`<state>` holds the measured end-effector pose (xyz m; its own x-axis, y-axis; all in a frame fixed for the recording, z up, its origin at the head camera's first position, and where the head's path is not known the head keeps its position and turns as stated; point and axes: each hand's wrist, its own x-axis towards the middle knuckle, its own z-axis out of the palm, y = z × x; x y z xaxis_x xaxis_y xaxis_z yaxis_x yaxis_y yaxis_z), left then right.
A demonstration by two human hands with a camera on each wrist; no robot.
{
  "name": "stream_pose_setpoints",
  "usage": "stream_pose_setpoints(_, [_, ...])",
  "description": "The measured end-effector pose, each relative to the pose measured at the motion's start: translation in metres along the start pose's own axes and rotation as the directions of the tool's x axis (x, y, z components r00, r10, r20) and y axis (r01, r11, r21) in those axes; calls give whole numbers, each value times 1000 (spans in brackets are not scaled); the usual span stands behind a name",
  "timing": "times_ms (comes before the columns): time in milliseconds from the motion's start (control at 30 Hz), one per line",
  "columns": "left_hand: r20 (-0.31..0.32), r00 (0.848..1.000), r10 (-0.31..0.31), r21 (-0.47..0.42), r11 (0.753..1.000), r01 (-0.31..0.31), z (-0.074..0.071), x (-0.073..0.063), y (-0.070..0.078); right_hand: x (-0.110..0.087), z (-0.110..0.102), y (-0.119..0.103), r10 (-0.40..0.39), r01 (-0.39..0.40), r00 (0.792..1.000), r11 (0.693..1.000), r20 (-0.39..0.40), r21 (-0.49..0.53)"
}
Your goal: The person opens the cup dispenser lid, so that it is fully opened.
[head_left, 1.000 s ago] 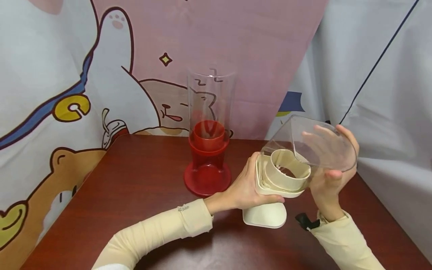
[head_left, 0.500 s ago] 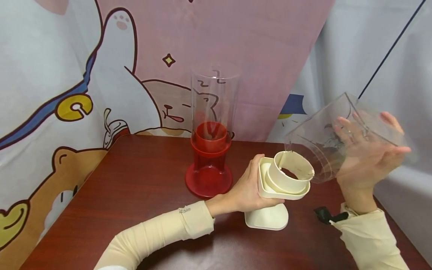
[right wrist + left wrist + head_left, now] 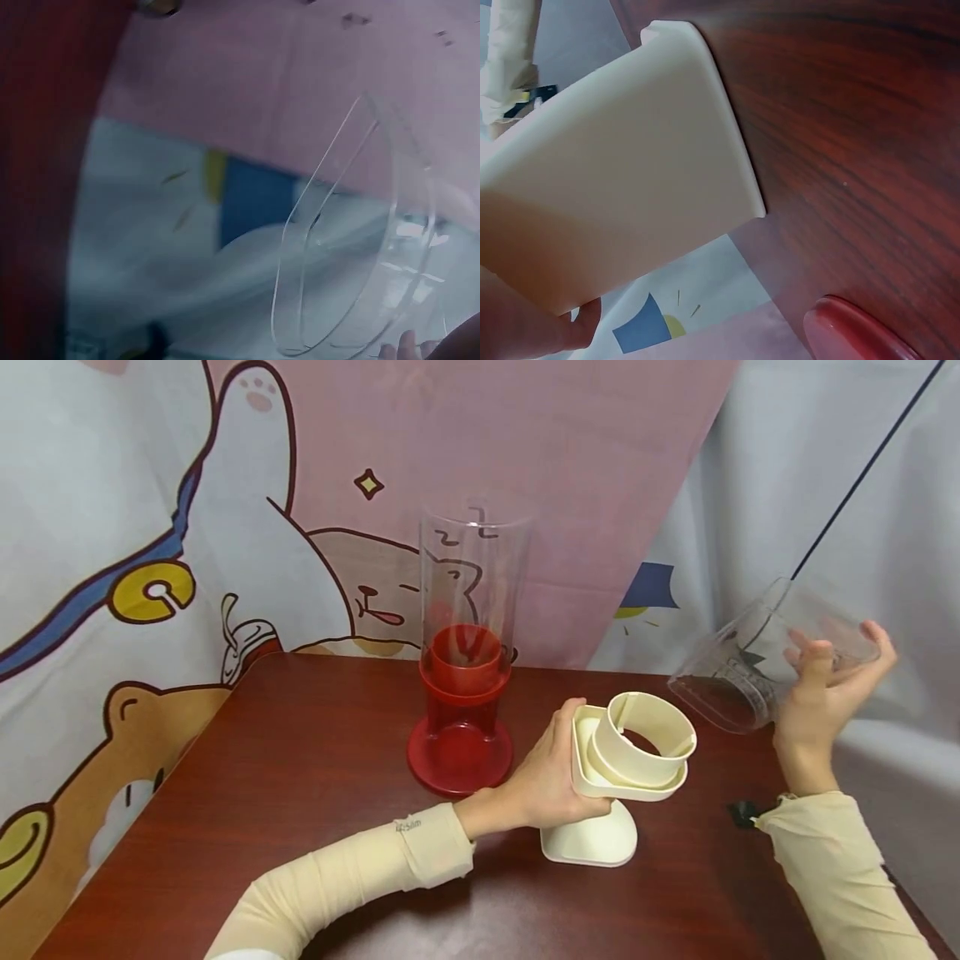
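At the right of the table stands a cream plastic dispenser base (image 3: 588,839) with a round open collar on top. My left hand (image 3: 543,781) grips it around the upper part, thumb in front and fingers hidden behind. Its cream side wall (image 3: 622,165) fills much of the left wrist view. Farther right, my right hand (image 3: 821,714) holds a clear plastic container (image 3: 723,681), tilted and apart from the base. In the right wrist view the clear container (image 3: 341,247) shows its rounded rim, with fingertips at the lower corner.
A red dispenser base (image 3: 461,760) with a clear cylinder (image 3: 472,577) on it stands at the middle back of the dark wooden table (image 3: 300,793). A printed cloth (image 3: 577,485) hangs behind the table, and a pale curtain (image 3: 900,568) hangs at the right.
My right hand has taken the clear container off the cream base and carried it to the right, lowering it toward the table's far right edge. The left hand has stayed on the base.
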<state>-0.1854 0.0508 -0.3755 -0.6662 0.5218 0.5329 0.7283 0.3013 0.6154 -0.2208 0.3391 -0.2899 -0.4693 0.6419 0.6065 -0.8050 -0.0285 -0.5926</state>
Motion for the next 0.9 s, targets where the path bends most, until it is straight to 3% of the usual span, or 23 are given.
stream_pose_setpoints(100, [-1,1000,-4,-4,1000,4,0,0,0,5,-17,19,24,-27,999,994,-24,-110])
stream_pose_setpoints(200, [0,1000,-8,-6,1000,8,0,-1,-1,8,-31,31,110,-123,992,956,-60,-267])
stream_pose_setpoints(267, [0,1000,-11,-7,1000,11,0,-1,-1,7,-39,38,164,-187,982,889,-92,-418])
stream_pose_setpoints(300, [0,1000,-12,-5,1000,12,0,-1,-1,6,-43,41,185,-215,977,838,-110,-501])
stream_pose_setpoints(433, [-4,1000,0,24,1000,0,0,-1,-2,1,-56,54,249,-291,955,677,-162,-676])
stream_pose_setpoints(600, [-5,1000,10,47,999,-10,0,0,-1,-7,-70,66,246,-285,954,558,-173,-779])
stream_pose_setpoints(700, [-6,1000,-1,49,999,1,0,0,-1,-11,-74,71,255,-280,953,533,-163,-799])
stream_pose_setpoints(900, [-6,1000,-6,50,999,6,0,-1,-2,-19,-74,76,288,-312,941,528,-179,-790])
